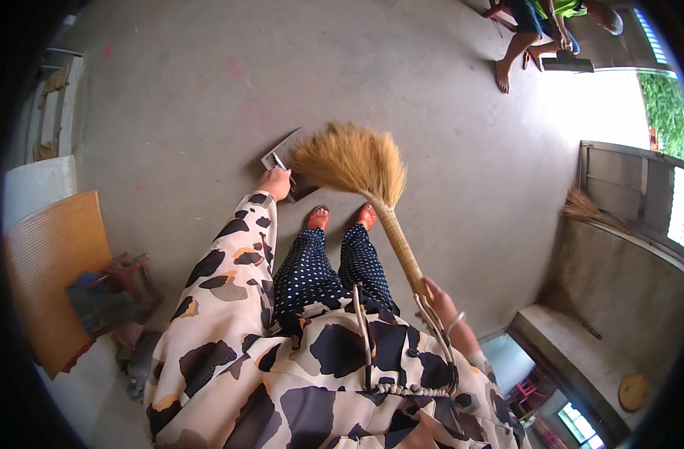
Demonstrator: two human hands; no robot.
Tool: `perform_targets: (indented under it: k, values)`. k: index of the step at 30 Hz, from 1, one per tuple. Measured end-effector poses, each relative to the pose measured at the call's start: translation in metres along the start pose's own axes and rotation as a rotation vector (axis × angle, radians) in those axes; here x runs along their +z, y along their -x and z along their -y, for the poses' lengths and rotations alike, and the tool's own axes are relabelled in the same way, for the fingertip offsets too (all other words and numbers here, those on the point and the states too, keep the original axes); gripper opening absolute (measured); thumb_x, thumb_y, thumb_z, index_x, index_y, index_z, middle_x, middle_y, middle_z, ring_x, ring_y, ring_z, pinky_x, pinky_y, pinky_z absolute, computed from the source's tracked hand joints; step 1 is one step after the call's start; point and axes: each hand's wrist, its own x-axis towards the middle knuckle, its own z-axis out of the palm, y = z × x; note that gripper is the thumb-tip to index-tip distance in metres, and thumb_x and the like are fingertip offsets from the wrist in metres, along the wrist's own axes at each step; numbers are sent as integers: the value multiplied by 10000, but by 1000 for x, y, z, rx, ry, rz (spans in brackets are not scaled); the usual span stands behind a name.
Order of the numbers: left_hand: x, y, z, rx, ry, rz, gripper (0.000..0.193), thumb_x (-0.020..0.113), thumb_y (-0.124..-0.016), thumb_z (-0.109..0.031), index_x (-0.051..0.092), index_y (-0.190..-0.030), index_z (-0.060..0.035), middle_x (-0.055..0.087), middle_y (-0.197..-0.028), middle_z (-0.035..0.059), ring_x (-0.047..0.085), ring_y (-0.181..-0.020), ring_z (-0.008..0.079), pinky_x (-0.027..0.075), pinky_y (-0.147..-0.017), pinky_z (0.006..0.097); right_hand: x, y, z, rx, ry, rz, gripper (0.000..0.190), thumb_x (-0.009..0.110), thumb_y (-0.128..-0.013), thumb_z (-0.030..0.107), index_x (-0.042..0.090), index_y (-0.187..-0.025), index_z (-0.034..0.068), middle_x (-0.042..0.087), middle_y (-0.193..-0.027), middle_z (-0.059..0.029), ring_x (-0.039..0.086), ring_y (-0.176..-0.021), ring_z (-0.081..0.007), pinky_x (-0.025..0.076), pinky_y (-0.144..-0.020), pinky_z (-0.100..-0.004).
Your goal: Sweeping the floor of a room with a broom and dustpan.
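My left hand [274,183] grips the handle of a dustpan [302,188] in front of my feet. Part of the dustpan lies hidden beneath the spread bristles of a straw broom [356,160]. Lower on the right, my right hand [444,306] is closed around the broom's long woven handle, partly covered by cords hanging from my patterned shirt. The bristles fan out to the left over the pan. Whether they touch the pan's surface, I cannot tell.
Bare concrete floor [460,168] surrounds my feet in red sandals [318,218]. Another person [544,33] sits at the upper right beside a bright doorway. A second broom [586,207] rests by the right wall. A wooden panel [61,269] and a red stool [127,275] stand at left.
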Motion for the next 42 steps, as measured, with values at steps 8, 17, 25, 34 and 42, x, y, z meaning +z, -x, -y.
perform_targets:
  k: [8,17,25,34,42]
  values:
    - [10,-5,22,-2,31,-84,409,333,-843,-315,554,-874,28,526,-950,233,500,-903,362,395,-781,422,-15,25,-22,-139,-371,-135,753,571,-614,-66,231,-1268,83,536,-702,-81,536,-525,-145,445,-429,-266]
    - [-2,15,2,104,24,-184,396,333,-841,-262,563,-742,45,547,-800,247,518,-794,380,406,-719,428,-133,-103,91,-81,-644,-273,670,537,-660,-28,241,-1252,75,513,-690,-85,511,-510,-165,447,-396,-293]
    - [20,37,53,-20,149,-194,407,328,-843,-257,558,-702,47,546,-724,247,516,-746,397,407,-679,434,-95,-169,140,-35,-147,-71,689,598,-619,26,262,-1220,44,552,-828,-151,581,-665,-228,480,-498,-338]
    - [98,28,129,-221,499,-179,474,284,-845,-302,539,-635,38,545,-643,228,532,-599,368,426,-582,418,-65,-71,38,-489,574,46,798,651,-570,104,236,-1251,71,528,-970,-193,559,-822,-283,446,-724,-337]
    - [110,54,148,-342,921,-201,415,341,-822,-334,430,-505,-82,422,-421,34,418,-317,155,323,-290,284,-39,50,0,-75,-203,87,790,623,-600,-21,221,-1271,87,550,-703,-84,556,-536,-164,455,-459,-281]
